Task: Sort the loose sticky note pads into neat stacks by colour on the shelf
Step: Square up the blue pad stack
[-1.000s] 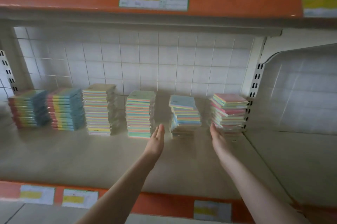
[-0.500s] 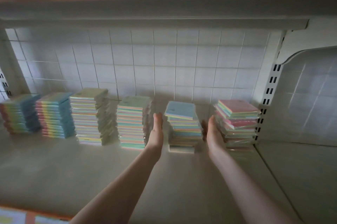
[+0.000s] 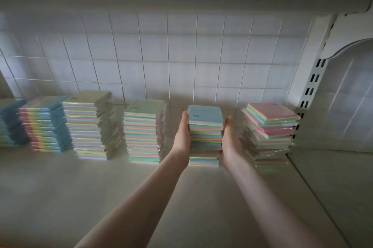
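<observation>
A blue-topped stack of sticky note pads (image 3: 205, 126) stands on the beige shelf (image 3: 101, 197), right of centre. My left hand (image 3: 182, 136) presses flat against its left side with straight fingers. On the stack's right side lies my right hand (image 3: 230, 138), fingers also straight along the pads. The top blue pad sits slightly askew. A green-topped stack (image 3: 143, 132) stands to the left, and a pink-topped, uneven stack (image 3: 268, 132) to the right.
Further left stand a pale yellow-topped stack (image 3: 88, 124), a rainbow-edged stack (image 3: 44, 124) and a blue stack (image 3: 10, 122) at the frame edge. A white tiled wall (image 3: 161, 56) backs the shelf. A slotted white upright (image 3: 308, 94) bounds the right.
Both hands moved forward and inward until they touch the two sides of the blue-topped stack. The camera came closer and lower, so the orange upper shelf edge left the view.
</observation>
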Available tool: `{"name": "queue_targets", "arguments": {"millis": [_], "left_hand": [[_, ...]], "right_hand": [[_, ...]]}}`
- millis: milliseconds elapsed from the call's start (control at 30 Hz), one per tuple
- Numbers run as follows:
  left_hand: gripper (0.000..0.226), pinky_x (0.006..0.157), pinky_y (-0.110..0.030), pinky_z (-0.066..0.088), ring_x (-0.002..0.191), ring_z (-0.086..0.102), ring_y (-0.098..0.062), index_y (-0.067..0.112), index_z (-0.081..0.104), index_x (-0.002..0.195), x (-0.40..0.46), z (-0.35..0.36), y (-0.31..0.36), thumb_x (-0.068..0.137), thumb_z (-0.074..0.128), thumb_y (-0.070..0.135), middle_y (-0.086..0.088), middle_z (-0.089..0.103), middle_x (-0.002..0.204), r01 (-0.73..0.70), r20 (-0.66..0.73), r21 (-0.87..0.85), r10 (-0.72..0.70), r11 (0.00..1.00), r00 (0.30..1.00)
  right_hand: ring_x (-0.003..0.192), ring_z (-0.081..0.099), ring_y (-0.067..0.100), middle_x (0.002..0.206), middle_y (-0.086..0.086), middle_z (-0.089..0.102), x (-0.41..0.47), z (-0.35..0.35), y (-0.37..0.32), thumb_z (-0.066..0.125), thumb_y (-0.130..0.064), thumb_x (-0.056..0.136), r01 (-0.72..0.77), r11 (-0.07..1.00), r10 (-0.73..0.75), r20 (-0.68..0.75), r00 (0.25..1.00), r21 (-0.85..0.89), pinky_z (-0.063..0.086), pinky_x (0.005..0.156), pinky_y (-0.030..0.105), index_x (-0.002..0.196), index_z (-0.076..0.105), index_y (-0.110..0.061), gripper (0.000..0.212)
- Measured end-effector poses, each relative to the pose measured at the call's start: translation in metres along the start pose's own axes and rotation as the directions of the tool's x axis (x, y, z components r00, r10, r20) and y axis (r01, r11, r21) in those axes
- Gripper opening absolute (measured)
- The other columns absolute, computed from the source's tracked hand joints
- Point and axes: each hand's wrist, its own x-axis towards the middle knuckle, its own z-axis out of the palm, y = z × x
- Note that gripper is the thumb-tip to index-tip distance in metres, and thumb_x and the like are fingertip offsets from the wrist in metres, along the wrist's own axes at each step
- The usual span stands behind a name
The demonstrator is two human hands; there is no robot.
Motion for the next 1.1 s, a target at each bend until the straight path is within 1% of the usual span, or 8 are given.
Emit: {"name": "queue_targets", "arguments": {"millis": [167,367,500,667,767,900,1000,1100], "left_hand": [[0.061,0.103,-0.04,0.044,0.106,0.063,-0.02,0.023,0.068,0.113,0.002,-0.004,0.006,0.09,0.033,0.067,0.0,0.07,0.111,0.02,-0.02,0.014,-0.02,1.0,1.0],[0.038,0.095,-0.028,0.04,0.089,0.06,-0.005,0.039,0.061,0.082,0.003,0.003,0.013,0.093,0.033,0.062,0.019,0.065,0.083,-0.06,-0.023,0.02,0.06,0.998,0.998],[0.06,0.11,-0.038,0.035,0.12,0.054,-0.017,0.027,0.06,0.124,0.0,0.005,0.012,0.088,0.037,0.069,0.004,0.062,0.124,-0.032,-0.033,0.076,0.035,0.997,0.999],[0.076,0.111,-0.04,0.034,0.122,0.053,-0.017,0.028,0.059,0.127,-0.003,0.005,0.017,0.077,0.039,0.081,0.004,0.061,0.128,-0.021,-0.018,0.107,0.023,0.994,1.0],[0.063,0.107,-0.035,0.038,0.111,0.059,-0.011,0.029,0.062,0.119,-0.007,0.002,0.022,0.087,0.03,0.073,0.007,0.069,0.114,-0.069,0.013,0.046,0.068,0.997,0.998],[0.075,0.118,-0.048,0.014,0.14,0.024,-0.031,0.005,0.027,0.142,-0.001,-0.011,0.009,0.092,0.036,0.059,-0.016,0.024,0.149,-0.109,-0.149,-0.013,0.106,0.994,0.983],[0.082,0.113,-0.047,0.03,0.127,0.049,-0.026,0.022,0.061,0.124,0.021,-0.023,-0.024,0.063,0.045,0.076,-0.006,0.055,0.135,0.005,-0.105,0.0,-0.005,1.0,0.994],[0.055,0.095,-0.043,0.05,0.1,0.066,-0.025,0.019,0.07,0.096,0.002,-0.016,-0.02,0.083,0.038,0.061,-0.007,0.072,0.104,0.105,-0.114,-0.012,-0.105,0.994,0.988]], "right_hand": [[0.051,0.058,0.006,0.059,-0.008,0.062,-0.063,-0.003,-0.044,0.031,-0.073,0.086,0.085,0.994,-0.088,0.036,0.996,0.063,0.042,0.054,0.026,0.077,0.06,-0.023,0.058],[0.104,0.057,0.022,0.103,-0.001,0.064,-0.049,0.004,-0.048,0.027,-0.07,0.089,0.142,0.988,-0.145,0.05,0.988,0.054,0.04,0.094,0.032,0.1,0.065,-0.026,0.059],[0.131,0.04,0.018,0.132,-0.005,0.046,-0.05,0.002,-0.051,0.029,-0.064,0.093,0.164,0.986,-0.165,0.054,0.985,0.03,0.029,0.112,0.037,0.136,0.047,-0.021,0.063],[0.131,0.042,0.019,0.144,0.0,0.045,-0.05,0.006,-0.051,0.029,-0.086,0.071,0.162,0.987,-0.158,0.105,0.982,-0.024,0.029,0.113,0.041,0.137,0.048,-0.025,0.091],[0.105,0.062,0.021,0.115,0.003,0.066,-0.04,0.002,-0.046,0.024,-0.087,0.071,0.116,0.991,-0.124,0.143,0.982,0.061,0.049,0.093,0.037,0.117,0.063,-0.024,0.087],[0.044,0.053,0.004,0.053,-0.01,0.058,-0.03,-0.013,-0.032,0.02,-0.063,0.094,0.103,0.982,-0.122,0.111,0.986,0.161,0.039,0.042,0.019,0.078,0.059,-0.021,0.06],[0.036,0.042,0.003,0.045,-0.009,0.047,-0.031,-0.015,-0.019,0.023,-0.057,0.097,0.017,0.967,-0.033,0.061,0.998,0.255,0.032,0.041,0.018,0.065,0.045,-0.02,0.054],[0.041,0.055,0.007,0.045,-0.005,0.058,-0.026,-0.015,-0.006,0.025,-0.057,0.097,-0.047,0.974,0.038,0.045,0.998,0.224,0.041,0.042,0.016,0.064,0.056,-0.017,0.06]]}}
